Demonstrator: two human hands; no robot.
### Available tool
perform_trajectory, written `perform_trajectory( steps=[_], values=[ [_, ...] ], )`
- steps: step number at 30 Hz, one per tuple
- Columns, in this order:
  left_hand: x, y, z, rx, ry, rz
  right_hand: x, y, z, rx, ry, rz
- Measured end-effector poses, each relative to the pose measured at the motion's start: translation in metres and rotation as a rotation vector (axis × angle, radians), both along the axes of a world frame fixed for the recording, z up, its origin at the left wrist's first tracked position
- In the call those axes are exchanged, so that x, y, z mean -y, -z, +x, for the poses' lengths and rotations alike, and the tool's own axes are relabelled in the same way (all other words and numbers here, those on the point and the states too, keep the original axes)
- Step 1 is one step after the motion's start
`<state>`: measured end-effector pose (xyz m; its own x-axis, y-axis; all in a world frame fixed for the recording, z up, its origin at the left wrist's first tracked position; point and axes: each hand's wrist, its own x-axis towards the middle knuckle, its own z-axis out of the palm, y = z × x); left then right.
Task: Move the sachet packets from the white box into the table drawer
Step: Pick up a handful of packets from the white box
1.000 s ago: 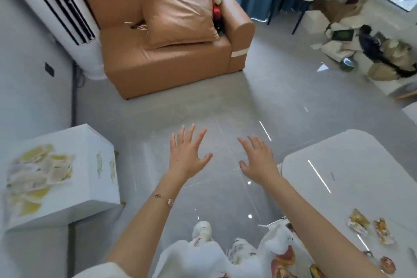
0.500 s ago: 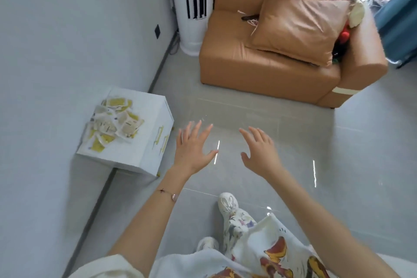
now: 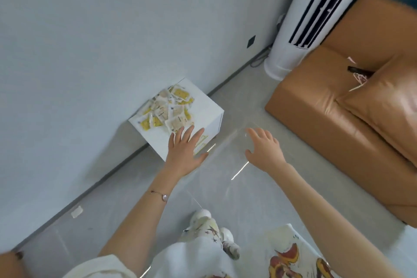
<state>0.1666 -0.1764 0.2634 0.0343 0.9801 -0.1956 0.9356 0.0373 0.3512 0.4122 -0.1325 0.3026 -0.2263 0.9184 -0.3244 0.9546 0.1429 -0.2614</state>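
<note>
lying heaped on the white box (image 3: 204, 106), yellow sachet packets (image 3: 168, 111)

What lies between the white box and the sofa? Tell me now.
Only bare grey floor separates white box and sofa, in the head view.

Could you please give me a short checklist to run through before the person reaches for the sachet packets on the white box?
1. Are the sachet packets in sight, piled on top of the white box? ok.
2. Is the left hand free? ok; it holds nothing and its fingers are straight.
3. Is the right hand free? ok; it holds nothing and its fingers are spread.
4. Is the left hand touching a packet? cannot tell; its fingertips overlap the box's near edge in this view.
5. Is the table drawer in sight as the drop place? not ok; it is out of view.
</note>
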Motion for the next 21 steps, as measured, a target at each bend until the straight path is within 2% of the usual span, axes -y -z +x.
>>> perform_trajectory(
  steps=[6,16,21],
  values=[
    [-0.054,0.026,-0.061,-0.013,-0.17,-0.048,-0.1,0.021,-0.067,-0.012,-0.149,0.021],
    [-0.141,0.064,-0.154,0.044,-0.361,-0.125,-0.226,0.051,-0.171,0.078,-0.305,-0.095],
    [-0.166,0.091,-0.184,0.142,-0.486,-0.172,-0.278,0.084,-0.215,0.093,-0.359,-0.156]
  ],
)
